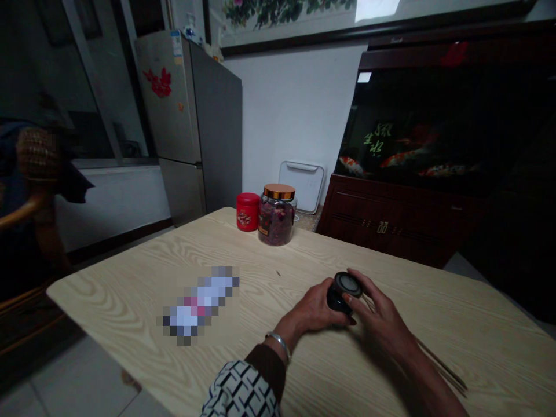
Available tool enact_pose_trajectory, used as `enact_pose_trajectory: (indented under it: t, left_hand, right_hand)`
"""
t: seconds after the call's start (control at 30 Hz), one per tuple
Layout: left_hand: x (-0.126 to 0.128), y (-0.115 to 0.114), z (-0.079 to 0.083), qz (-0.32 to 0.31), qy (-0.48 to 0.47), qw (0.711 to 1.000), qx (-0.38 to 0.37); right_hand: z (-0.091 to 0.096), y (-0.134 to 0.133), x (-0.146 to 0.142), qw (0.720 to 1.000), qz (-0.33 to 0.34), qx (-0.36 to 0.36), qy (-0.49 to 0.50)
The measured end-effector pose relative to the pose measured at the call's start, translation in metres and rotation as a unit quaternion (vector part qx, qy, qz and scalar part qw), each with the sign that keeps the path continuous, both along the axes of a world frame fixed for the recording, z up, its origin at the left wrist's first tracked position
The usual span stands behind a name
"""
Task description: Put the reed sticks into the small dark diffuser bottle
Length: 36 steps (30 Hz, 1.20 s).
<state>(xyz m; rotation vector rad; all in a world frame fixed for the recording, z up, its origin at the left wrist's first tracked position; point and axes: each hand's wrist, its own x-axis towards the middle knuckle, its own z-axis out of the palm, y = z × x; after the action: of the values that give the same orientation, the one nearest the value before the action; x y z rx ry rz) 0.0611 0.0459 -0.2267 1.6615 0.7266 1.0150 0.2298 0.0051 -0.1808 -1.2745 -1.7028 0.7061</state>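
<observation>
The left hand (309,307) is clasping a small black cylindrical container (335,299) steady while the right hand (380,315) is gripping its rim (355,284).

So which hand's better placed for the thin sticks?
Right, probably: the right hand lies beside the sticks, while the left hand holds the small black jar from the other side.

Glass jar (277,215), red tin (248,211) standing at far table (130,301) edge; blurred object (197,304) lying left of left hand (310,307); free passage running between them.
</observation>
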Motion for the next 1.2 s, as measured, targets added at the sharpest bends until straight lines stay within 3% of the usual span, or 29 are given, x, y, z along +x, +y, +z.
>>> enact_pose_trajectory:
  t: [0.23,0.43,0.57,0.67,0.73,0.8,0.97,1.1,1.2]
  left_hand:
    - [-0.001,-0.004,0.003,0.004,0.006,1.000,0.003]
    - [0.000,-0.009,0.007,-0.022,-0.004,1.000,-0.002]
    - [-0.008,-0.011,0.015,-0.109,-0.017,0.993,-0.029]
    - [-0.023,-0.009,0.021,-0.197,-0.040,0.976,-0.084]
    - [-0.033,-0.006,0.022,-0.220,-0.061,0.965,-0.130]
    - [-0.038,-0.003,0.020,-0.187,-0.088,0.963,-0.174]
    - [-0.027,-0.001,0.012,0.027,-0.108,0.977,-0.183]
    - [-0.014,-0.012,0.023,0.067,-0.095,0.984,-0.132]
    - [-0.012,-0.024,0.048,0.069,-0.082,0.989,-0.100]
  right_hand:
    - [-0.003,-0.003,-0.004,0.996,-0.060,0.056,-0.017]
    - [0.001,-0.011,-0.006,0.995,-0.079,0.060,-0.027]
    - [0.003,-0.019,-0.001,0.997,-0.058,0.038,-0.014]
    - [0.006,-0.029,0.002,0.998,-0.046,0.033,-0.014]
    - [0.009,-0.039,0.003,0.998,-0.051,0.028,-0.023]
    - [0.012,-0.053,0.003,0.998,-0.058,0.019,-0.030]
    - [0.014,-0.082,0.006,0.997,-0.073,0.004,-0.006]
    - [0.023,-0.080,0.017,0.996,-0.081,-0.001,0.028]
    - [0.043,-0.068,0.027,0.997,-0.073,0.008,0.028]
